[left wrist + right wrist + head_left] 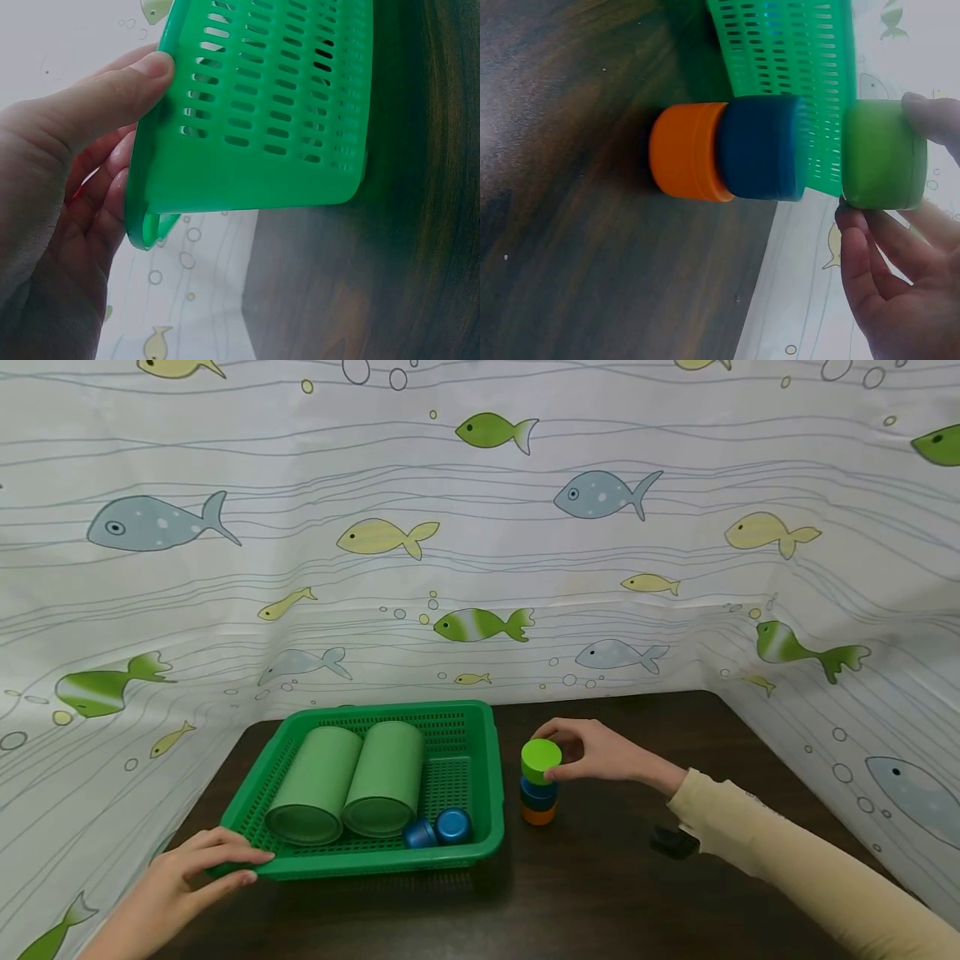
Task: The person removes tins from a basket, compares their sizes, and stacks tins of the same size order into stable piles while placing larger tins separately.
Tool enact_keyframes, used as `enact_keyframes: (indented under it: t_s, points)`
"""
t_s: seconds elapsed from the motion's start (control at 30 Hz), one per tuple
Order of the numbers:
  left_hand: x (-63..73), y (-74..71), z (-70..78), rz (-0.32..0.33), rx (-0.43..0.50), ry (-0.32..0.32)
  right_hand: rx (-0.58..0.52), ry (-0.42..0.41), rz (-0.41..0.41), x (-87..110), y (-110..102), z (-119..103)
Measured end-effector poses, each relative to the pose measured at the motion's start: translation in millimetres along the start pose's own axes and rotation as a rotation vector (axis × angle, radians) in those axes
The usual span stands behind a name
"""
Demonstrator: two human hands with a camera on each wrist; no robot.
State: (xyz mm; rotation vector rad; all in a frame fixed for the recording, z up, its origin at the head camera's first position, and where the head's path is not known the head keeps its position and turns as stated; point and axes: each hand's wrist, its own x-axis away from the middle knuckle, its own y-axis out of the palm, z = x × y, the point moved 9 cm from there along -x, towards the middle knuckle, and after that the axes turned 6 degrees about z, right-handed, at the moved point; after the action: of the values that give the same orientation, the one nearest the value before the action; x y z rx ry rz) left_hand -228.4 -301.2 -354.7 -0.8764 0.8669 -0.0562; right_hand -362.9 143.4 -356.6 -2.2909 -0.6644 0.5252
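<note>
My left hand (191,881) pinches the rim of a green plastic basket (360,862) at its front left corner, the thumb on the wall's outer side in the left wrist view. To the right of the basket, my right hand (596,750) holds a small light-green round container (885,154) between thumb and fingers. Below it, a dark blue round container (759,148) stands on an orange one (690,151), which rests on the table. A gap separates the light-green container from the blue one in the right wrist view.
Inside the basket lie two large pale-green cylinders (318,781), side by side, and two small shiny blue cups (453,826). A black object (673,842) shows by the right sleeve. Fish-patterned sheeting (480,568) walls the dark wooden table (600,893) at the back and sides.
</note>
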Motion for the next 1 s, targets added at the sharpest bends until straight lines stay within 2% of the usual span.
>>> enact_keyframes:
  t_s: [0.53, 0.83, 1.0]
  points:
    - [1.6, 0.1, -1.6, 0.012, 0.011, 0.001, -0.022, 0.004, -0.032, 2.9, 9.2, 1.3]
    - [2.8, -0.2, -0.7, 0.028, 0.059, 0.055, -0.034, 0.007, -0.037, 5.2, 10.6, 5.1]
    - [2.1, -0.2, -0.8, 0.023, 0.057, 0.050, -0.042, 0.009, -0.040, 6.0, 11.7, 5.9]
